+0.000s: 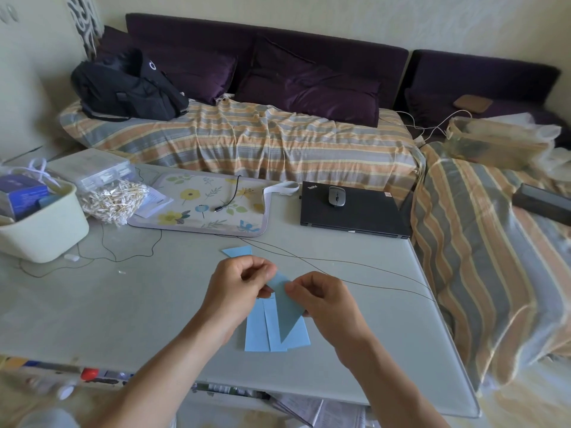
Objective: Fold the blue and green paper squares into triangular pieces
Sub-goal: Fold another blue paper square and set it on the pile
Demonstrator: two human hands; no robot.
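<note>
Both hands hold one folded blue paper piece (285, 307) a little above the grey table (139, 310). My left hand (239, 285) pinches its upper left corner. My right hand (321, 299) pinches its right edge. The piece tapers to a point toward me. Under it, several flat blue paper strips (262, 332) lie side by side on the table. A finished blue folded piece (238, 251) lies farther away, just beyond my left hand. No green paper is visible.
A thin dark cable (340, 262) runs across the table behind my hands. A closed black laptop (352, 213) with a mouse (336, 196) sits at the back right. A floral mat (204, 205), a bag of small sticks (114, 200) and a cream bin (46, 230) stand at the back left.
</note>
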